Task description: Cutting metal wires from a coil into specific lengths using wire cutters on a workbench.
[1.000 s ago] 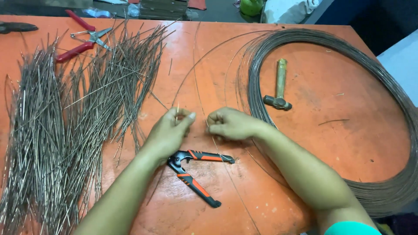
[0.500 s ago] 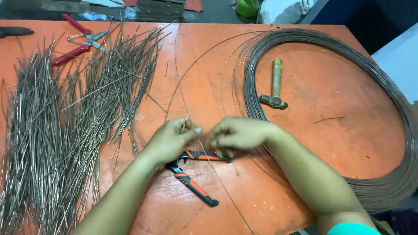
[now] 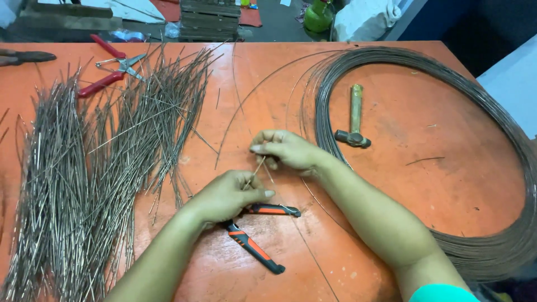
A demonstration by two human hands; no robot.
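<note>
**Both hands pinching one thin wire at mid-table**

Broadly, the orange table (image 3: 391, 184) fills the view, its bare top scuffed in places. Biggest on it is the wire coil (image 3: 506, 156), a wide dark ring lying flat on the right side, with loose strands trailing off its left edge toward the middle. Next comes the pile of cut wire lengths (image 3: 84, 179), spread over the left side and fanning toward the far edge. Inside the coil lies a small hammer (image 3: 353, 120), handle pointing far, head near. At the far left, red-handled snips (image 3: 109, 67) rest partly open, touching the far end of the pile.

I work near the middle. My right hand (image 3: 288, 150) sits a little farther away, thumb and fingers pressed together on the upper end of a short wire piece (image 3: 257, 168). My left hand (image 3: 226, 196) is nearer, fingers curled, pinching the lower end of that same piece. The wire runs tilted between the two grips, just above the tabletop. Under and just near my left hand lie pliers with orange-and-black handles (image 3: 254, 249), handles splayed apart, one pointing right, one pointing toward me.
</note>
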